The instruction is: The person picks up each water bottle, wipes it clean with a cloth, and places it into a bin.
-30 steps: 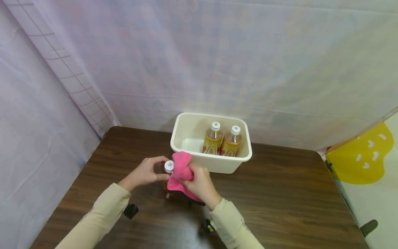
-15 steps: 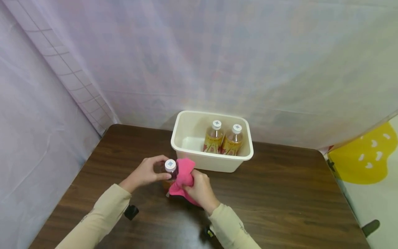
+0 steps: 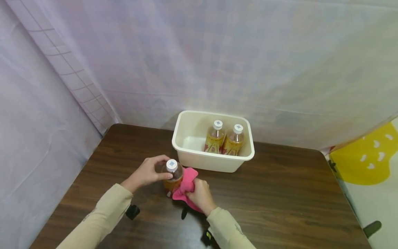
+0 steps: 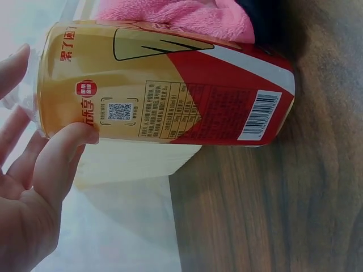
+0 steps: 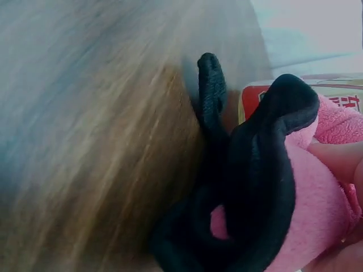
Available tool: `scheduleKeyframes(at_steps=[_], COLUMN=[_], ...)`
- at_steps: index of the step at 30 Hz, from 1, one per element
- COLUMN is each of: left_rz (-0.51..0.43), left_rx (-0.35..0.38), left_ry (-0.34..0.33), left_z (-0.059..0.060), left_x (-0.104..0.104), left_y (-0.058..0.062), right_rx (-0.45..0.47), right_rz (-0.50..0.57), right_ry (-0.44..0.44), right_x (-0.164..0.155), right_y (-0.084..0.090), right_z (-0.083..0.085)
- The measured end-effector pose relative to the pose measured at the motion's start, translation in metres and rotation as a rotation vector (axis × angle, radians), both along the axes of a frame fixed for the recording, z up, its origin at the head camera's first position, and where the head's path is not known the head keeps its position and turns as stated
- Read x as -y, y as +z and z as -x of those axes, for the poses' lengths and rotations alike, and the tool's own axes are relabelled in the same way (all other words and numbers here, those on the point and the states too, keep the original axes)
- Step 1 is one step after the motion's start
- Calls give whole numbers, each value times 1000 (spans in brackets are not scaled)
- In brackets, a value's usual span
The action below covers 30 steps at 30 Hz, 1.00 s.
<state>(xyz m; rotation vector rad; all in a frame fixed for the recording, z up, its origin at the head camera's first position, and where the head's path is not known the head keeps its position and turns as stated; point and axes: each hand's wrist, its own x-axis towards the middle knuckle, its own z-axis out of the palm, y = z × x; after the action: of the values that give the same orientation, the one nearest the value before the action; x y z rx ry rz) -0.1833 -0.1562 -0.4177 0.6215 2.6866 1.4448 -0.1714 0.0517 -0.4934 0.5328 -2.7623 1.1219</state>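
Note:
A plastic drink bottle (image 3: 172,185) with a white cap stands upright on the table. My left hand (image 3: 147,174) holds it around the shoulder, thumb and fingers on either side below the cap. The left wrist view shows the bottle's yellow-and-red label (image 4: 142,85) with a barcode near its base. My right hand (image 3: 201,194) grips a bunched pink cloth (image 3: 188,180) against the bottle's right side. Close up in the right wrist view, the cloth's black edging (image 5: 255,170) hangs in loose folds over the table. The right fingertips are partly hidden by the cloth.
Behind the hands sits a white plastic bin (image 3: 211,162). Two similar bottles stand in its right half, a left one (image 3: 214,138) and a right one (image 3: 233,142). The brown wooden table (image 3: 280,193) meets a pale curtain (image 3: 217,62) at the back.
My right hand and the pink cloth have moved down along the bottle and slightly right, showing more of its shoulder and label. My left hand keeps its hold in nearly the same place.

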Motion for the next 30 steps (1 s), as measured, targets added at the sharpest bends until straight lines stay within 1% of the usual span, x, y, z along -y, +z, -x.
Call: scheduleKeyframes(at_steps=[4,6,8,10,13,15,17,20,22,24,28,30], left_rz=[6,7,8,5,-1,-2,4,19,26,22,5,-2], left_rx=[-7,-12,-16,-23,-28,-33,-38,-40,-43,-41,-36,-28], left_ry=[-2,-1,0,0,-8,-16,-15,-6,3,2,-12,-15], left_z=[-1,-1,-1,-1,0,0,0,1,1,1,1,0], left_x=[-2,-2,-2,-2,-1,-1,0,0,1,1,1,0], left_y=[3,3,3,3,3,3,3,3,3,2,2,2], right_rx=[-4,-20,-57,-92,-155,-197,-236,-269,-260,-235,-170,-158], right_rz=[15,41,69,99,108,86,48,-1,-15,-10,29,49], right_ry=[2,4,18,38,72,95,114,134,133,124,88,75], right_x=[-1,-2,-2,-2,0,2,5,9,10,10,6,4], right_y=[1,5,12,24,49,66,78,88,89,86,73,65], right_z=[0,0,-1,-1,-2,-2,-1,1,2,2,0,-2])
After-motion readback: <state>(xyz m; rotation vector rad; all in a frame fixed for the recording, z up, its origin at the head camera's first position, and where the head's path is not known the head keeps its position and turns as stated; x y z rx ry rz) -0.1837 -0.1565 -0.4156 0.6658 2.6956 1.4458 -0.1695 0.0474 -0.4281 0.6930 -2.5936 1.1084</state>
